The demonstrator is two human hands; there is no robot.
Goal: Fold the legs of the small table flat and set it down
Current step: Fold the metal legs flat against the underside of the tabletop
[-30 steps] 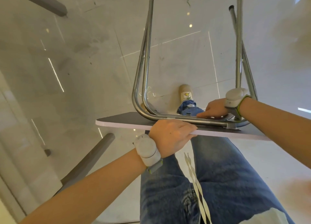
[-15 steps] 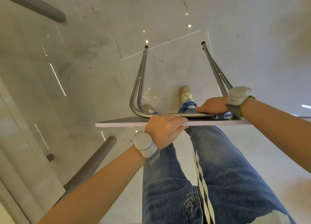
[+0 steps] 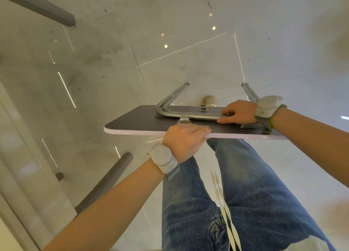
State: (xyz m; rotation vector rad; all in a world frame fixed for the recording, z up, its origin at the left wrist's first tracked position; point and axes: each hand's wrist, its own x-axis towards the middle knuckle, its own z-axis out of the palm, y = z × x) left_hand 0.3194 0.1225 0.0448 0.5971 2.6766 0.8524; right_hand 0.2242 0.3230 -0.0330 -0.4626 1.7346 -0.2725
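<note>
The small table (image 3: pixel 139 122) is held upside down above my legs, its dark underside facing up and its pale edge toward me. My left hand (image 3: pixel 186 139) grips the near edge of the board. My right hand (image 3: pixel 238 112) rests on the metal tube leg frame (image 3: pixel 196 116) on the underside, fingers curled over the tube. The leg tubes (image 3: pixel 174 95) slant low over the board, tips pointing away from me; a second pair of tips (image 3: pixel 249 92) shows by my right wrist.
Glossy pale tile floor lies below. Grey furniture legs (image 3: pixel 105 181) stand at lower left and another grey bar (image 3: pixel 43 9) at upper left. My jeans-clad legs (image 3: pixel 245 194) and a shoe toe (image 3: pixel 208 99) are under the table.
The leg frame has swung down from upright to a low slant over the board. The board has tilted so its underside now shows. Both hands kept their hold.
</note>
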